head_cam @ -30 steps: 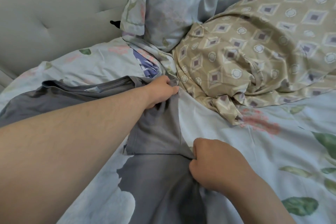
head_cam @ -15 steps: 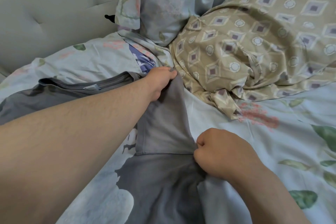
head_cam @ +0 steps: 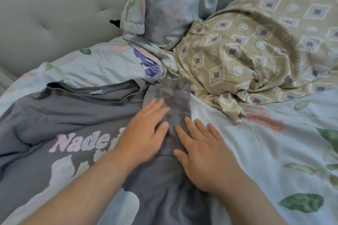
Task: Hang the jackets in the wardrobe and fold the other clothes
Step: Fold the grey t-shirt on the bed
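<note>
Folding in progress — left hand and right hand, fingers flat, press the grey T-shirt's folded-in sleeve on the bed sheet; the opposite sleeve likely follows.

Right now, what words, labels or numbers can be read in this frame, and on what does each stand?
"Nade": pale pink print on the grey T-shirt; its end is hidden by the left hand.
Printed line below it: mostly covered, unreadable.
Neck tag: too small to read.
White marks on the blue cloth: unreadable.
</note>
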Available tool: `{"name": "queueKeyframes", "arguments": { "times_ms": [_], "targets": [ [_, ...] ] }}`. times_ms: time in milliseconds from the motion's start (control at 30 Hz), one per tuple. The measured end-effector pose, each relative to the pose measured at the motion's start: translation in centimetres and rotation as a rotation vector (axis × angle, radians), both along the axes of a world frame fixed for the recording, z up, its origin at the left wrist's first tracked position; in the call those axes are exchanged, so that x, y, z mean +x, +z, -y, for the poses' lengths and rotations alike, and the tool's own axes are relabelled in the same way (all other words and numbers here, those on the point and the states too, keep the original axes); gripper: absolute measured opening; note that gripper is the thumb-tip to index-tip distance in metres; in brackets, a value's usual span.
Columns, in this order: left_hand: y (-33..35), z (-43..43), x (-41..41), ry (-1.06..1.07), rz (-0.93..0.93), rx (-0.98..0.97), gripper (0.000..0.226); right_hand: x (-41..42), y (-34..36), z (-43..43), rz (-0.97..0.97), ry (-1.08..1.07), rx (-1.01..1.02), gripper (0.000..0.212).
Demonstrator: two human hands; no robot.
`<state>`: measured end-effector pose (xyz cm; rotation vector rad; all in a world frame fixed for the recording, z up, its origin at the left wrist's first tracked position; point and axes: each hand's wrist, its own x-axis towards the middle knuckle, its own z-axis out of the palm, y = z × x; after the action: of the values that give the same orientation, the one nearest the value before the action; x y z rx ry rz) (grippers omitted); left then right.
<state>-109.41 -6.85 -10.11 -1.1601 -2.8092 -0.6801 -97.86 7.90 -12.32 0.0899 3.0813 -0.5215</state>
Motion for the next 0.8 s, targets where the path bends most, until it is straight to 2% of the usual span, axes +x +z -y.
{"name": "queueKeyframes", "arguments": {
  "times_ms": [100,167,267,433,533,633,800],
  "targets": [
    [-2.4,2.8,2.1,0.101,0.031,-0.323,0.080,-0.1,-0.8,0.2,0.008,-0.043,0.050,0.075],
    [-3.3,3.3,2.5,0.185,0.052,-0.387,0.084,-0.1,-0.8,0.5,0.010,-0.058,0.065,0.085],
    [-3.4,2.9,2.6,0.221,0.059,-0.383,0.085,-0.2,-0.7,0.6,0.018,-0.090,0.044,0.092],
    [-2.4,5.9,3.2,0.187,0.122,-0.369,0.075,-0.2,-0.4,0.5,0.057,-0.086,0.086,0.077],
    [-2.5,11.4,5.0,0.359,0.054,-0.362,0.083,-0.5,-0.5,0.5,0.060,-0.095,0.111,0.074],
    [-3.4,15.1,6.2,0.507,0.062,-0.373,0.091,-0.6,-0.7,1.2,0.049,-0.108,0.164,0.068],
    [-5.3,14.1,6.0,0.512,0.039,-0.291,0.091,-0.7,-0.6,0.9,0.016,-0.164,0.212,0.065]
  ]
}}
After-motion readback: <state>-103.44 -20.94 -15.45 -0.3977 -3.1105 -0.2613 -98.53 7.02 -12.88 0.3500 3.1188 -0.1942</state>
